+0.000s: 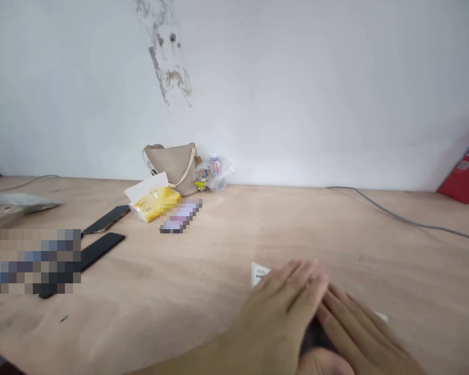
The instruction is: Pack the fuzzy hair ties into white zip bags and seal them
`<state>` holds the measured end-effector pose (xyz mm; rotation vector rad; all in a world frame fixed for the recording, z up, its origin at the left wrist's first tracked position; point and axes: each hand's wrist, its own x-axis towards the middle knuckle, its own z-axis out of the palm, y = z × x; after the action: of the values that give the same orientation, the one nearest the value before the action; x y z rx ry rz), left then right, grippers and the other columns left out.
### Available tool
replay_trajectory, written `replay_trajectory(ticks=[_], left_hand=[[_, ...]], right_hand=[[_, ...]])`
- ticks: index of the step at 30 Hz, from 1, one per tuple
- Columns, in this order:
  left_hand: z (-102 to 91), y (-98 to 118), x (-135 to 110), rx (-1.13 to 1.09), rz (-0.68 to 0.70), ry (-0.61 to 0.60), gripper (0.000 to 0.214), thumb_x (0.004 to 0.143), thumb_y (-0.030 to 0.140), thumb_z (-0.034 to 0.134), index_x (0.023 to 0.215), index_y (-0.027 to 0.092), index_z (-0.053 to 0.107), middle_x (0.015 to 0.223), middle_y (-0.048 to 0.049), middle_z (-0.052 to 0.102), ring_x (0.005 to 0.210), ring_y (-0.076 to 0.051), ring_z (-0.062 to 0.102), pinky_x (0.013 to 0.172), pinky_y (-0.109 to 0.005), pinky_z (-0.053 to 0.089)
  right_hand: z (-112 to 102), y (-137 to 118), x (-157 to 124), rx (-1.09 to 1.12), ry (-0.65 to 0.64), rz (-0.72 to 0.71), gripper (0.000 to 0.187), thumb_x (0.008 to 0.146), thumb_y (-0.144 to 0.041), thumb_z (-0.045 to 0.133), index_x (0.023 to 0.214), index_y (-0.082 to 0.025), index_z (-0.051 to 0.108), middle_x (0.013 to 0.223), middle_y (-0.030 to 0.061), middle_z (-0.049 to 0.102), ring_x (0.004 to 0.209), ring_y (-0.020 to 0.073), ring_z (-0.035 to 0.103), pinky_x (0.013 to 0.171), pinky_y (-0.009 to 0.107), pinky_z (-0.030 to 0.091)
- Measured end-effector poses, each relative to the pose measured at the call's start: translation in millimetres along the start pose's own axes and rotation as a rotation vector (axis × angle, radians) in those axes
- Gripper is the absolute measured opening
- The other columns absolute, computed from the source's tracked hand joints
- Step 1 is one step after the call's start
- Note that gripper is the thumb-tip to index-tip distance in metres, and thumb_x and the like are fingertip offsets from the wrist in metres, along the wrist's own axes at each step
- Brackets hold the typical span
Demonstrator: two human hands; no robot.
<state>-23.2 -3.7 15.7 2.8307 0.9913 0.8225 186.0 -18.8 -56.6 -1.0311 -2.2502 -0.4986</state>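
Pressing in from the bottom of the head view, the left hand and right hand meet over a dark object on the pale wooden surface. The object lies between and partly under both palms, so its long axis is hidden; it may be a small pouch, though the view is too poor to say. Neither hand is clearly nearer. The fingers of each hand lie extended and close together, angled toward each other, and I cannot tell whether they have hold of the object. A white card pokes out beyond the left hand, and a white scrap shows past the right. Nothing else stands near the hands. Farther left lie two black phones, beyond them a yellow tissue pack, a beige bag and a plastic bottle against the wall. A grey cable runs along the right, toward a red box.
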Motion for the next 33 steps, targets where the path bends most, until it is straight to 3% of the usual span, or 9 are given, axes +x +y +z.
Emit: replay_trajectory(ticks=[3,7,11,14,18,25,33], left_hand=[[24.9,0,3,0.052,0.047,-0.096,0.075,0.085,0.064,0.035,0.137,0.010,0.036,0.140,-0.0140,0.045,0.131,-0.026,0.038,0.107,-0.044,0.035],[29.5,-6,1,-0.044,-0.010,-0.180,0.079,0.087,0.065,0.025,0.139,0.005,0.030,0.140,-0.0200,0.043,0.132,-0.029,0.036,0.106,-0.052,0.031],[30.0,-8,2,-0.121,-0.071,-0.219,0.079,0.088,0.064,0.023,0.141,0.005,0.024,0.142,-0.0225,0.039,0.133,-0.030,0.033,0.106,-0.054,0.029],[32.6,-7,4,-0.147,-0.108,-0.237,0.080,0.087,0.065,0.025,0.141,0.006,0.025,0.142,-0.0220,0.039,0.132,-0.031,0.034,0.107,-0.054,0.028],[33.0,-8,5,-0.152,-0.156,-0.281,0.084,0.084,0.068,0.029,0.141,0.006,0.025,0.143,-0.0208,0.037,0.133,-0.030,0.031,0.108,-0.053,0.025],[29.4,-16,-3,-0.115,-0.216,-0.385,0.101,0.074,0.078,0.035,0.144,0.008,0.018,0.150,-0.0198,0.024,0.138,-0.032,0.020,0.111,-0.053,0.020],[19.9,-26,-14,-0.012,-0.224,-0.446,0.104,0.072,0.078,0.039,0.146,0.010,0.014,0.151,-0.0218,0.018,0.139,-0.036,0.014,0.109,-0.058,0.019]], right_hand=[[19,-6,3,-0.039,0.037,-0.088,0.062,0.084,-0.033,0.044,0.143,-0.018,0.030,0.117,0.0086,0.065,0.103,0.0279,0.060,0.080,0.042,0.050],[15,-17,7,-0.002,-0.031,-0.041,0.072,0.075,-0.034,0.047,0.139,-0.004,0.030,0.129,0.0176,0.054,0.121,0.0308,0.046,0.095,0.048,0.039],[0,-29,16,0.137,-0.171,0.142,0.078,0.068,-0.031,0.053,0.138,-0.007,0.028,0.139,0.0167,0.043,0.131,0.0308,0.033,0.106,0.050,0.027],[-3,-30,17,0.180,-0.216,0.191,0.084,0.071,-0.040,0.057,0.140,-0.006,0.024,0.141,0.0179,0.040,0.132,0.0306,0.030,0.108,0.051,0.025],[-4,-26,15,0.220,-0.242,0.208,0.095,0.069,-0.056,0.061,0.141,-0.008,0.022,0.143,0.0178,0.037,0.133,0.0309,0.029,0.109,0.049,0.025],[-6,-26,15,0.278,-0.294,0.254,0.102,0.067,-0.060,0.063,0.145,-0.013,0.017,0.145,0.0160,0.035,0.133,0.0324,0.028,0.108,0.052,0.024],[-12,-16,4,0.291,-0.411,0.330,0.108,0.069,-0.072,0.055,0.147,-0.012,0.010,0.147,0.0191,0.031,0.134,0.0326,0.028,0.104,0.051,0.030]])
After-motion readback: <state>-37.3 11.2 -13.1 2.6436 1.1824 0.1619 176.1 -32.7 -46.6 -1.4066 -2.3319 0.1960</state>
